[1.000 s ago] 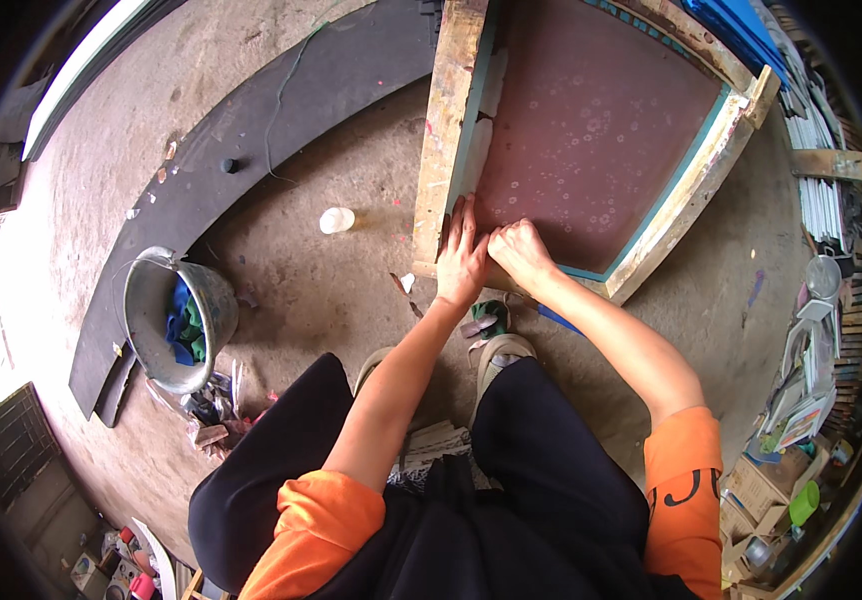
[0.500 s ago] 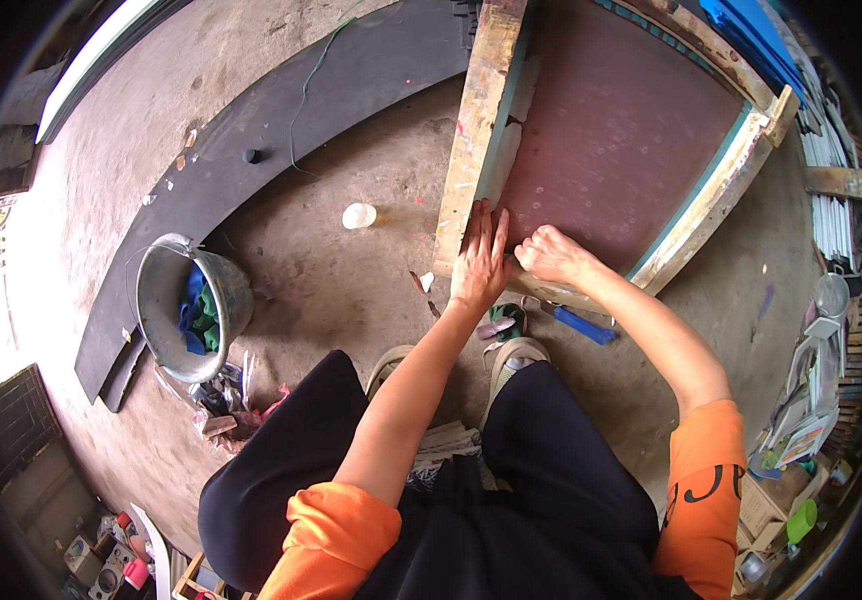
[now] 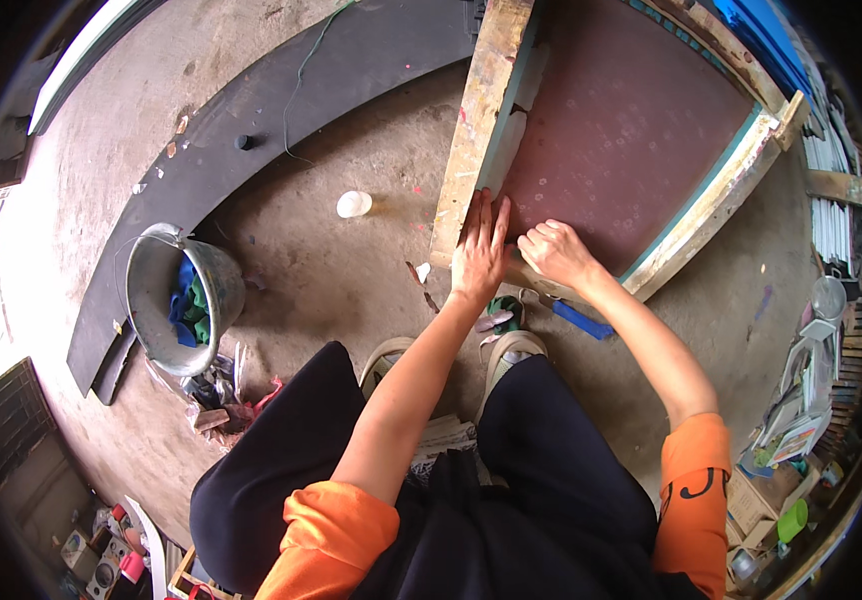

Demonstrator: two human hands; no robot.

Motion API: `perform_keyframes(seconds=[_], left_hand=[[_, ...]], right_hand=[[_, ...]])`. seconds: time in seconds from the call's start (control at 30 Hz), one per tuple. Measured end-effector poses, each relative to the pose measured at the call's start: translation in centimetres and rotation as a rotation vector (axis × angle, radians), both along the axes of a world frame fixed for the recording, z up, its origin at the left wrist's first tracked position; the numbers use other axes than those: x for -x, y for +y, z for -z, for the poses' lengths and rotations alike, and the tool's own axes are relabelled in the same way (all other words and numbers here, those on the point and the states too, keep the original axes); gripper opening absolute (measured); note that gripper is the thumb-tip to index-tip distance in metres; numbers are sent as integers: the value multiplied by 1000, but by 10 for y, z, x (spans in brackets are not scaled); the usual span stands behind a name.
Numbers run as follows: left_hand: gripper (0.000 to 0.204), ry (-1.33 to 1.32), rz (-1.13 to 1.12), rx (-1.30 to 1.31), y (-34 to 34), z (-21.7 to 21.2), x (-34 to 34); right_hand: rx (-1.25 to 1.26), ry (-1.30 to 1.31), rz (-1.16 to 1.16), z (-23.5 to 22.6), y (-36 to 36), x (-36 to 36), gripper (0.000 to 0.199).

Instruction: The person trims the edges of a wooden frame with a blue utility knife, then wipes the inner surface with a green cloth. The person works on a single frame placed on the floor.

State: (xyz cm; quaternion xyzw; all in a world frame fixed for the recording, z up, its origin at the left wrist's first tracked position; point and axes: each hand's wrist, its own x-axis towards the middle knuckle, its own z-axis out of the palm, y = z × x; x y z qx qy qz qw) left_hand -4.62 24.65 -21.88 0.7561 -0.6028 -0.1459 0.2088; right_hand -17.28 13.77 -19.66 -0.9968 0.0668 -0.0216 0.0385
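Observation:
A wooden-framed screen [image 3: 611,140] with a reddish-brown mesh lies in front of me, slightly to the right. Greenish tape strips [image 3: 691,205] run along the inside of its pale, worn wood. My left hand [image 3: 479,250] rests on the frame's near left corner, fingers stretched out flat along the inner edge. Beside it, my right hand [image 3: 556,252] is closed, with curled fingers at the near edge of the mesh. Whatever its fingertips may pinch is hidden. Below the near rail lies a blue-handled tool [image 3: 581,322] on the floor.
At left stands a metal bucket [image 3: 223,295] holding blue and green cloths, near a long dark curved board [image 3: 221,135]. A white bottle [image 3: 354,204] is on the concrete floor. Plastic scraps [image 3: 221,400] lie below the bucket. Stacked sheets [image 3: 831,230] and boxes [image 3: 751,505] line the right side.
My right hand has shifted slightly to the right along the near edge, away from my left hand. The left hand stays flat on the corner. The whole view has moved a little.

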Motion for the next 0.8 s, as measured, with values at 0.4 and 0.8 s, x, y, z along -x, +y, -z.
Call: perform_keyframes(seconds=[0.4, 0.8], left_hand=[[64, -71, -10, 85, -1, 4, -2], [68, -31, 36, 100, 2, -2, -5]], right_hand=[[346, 378, 148, -8, 22, -29, 7], [303, 297, 41, 1, 15, -18, 9]])
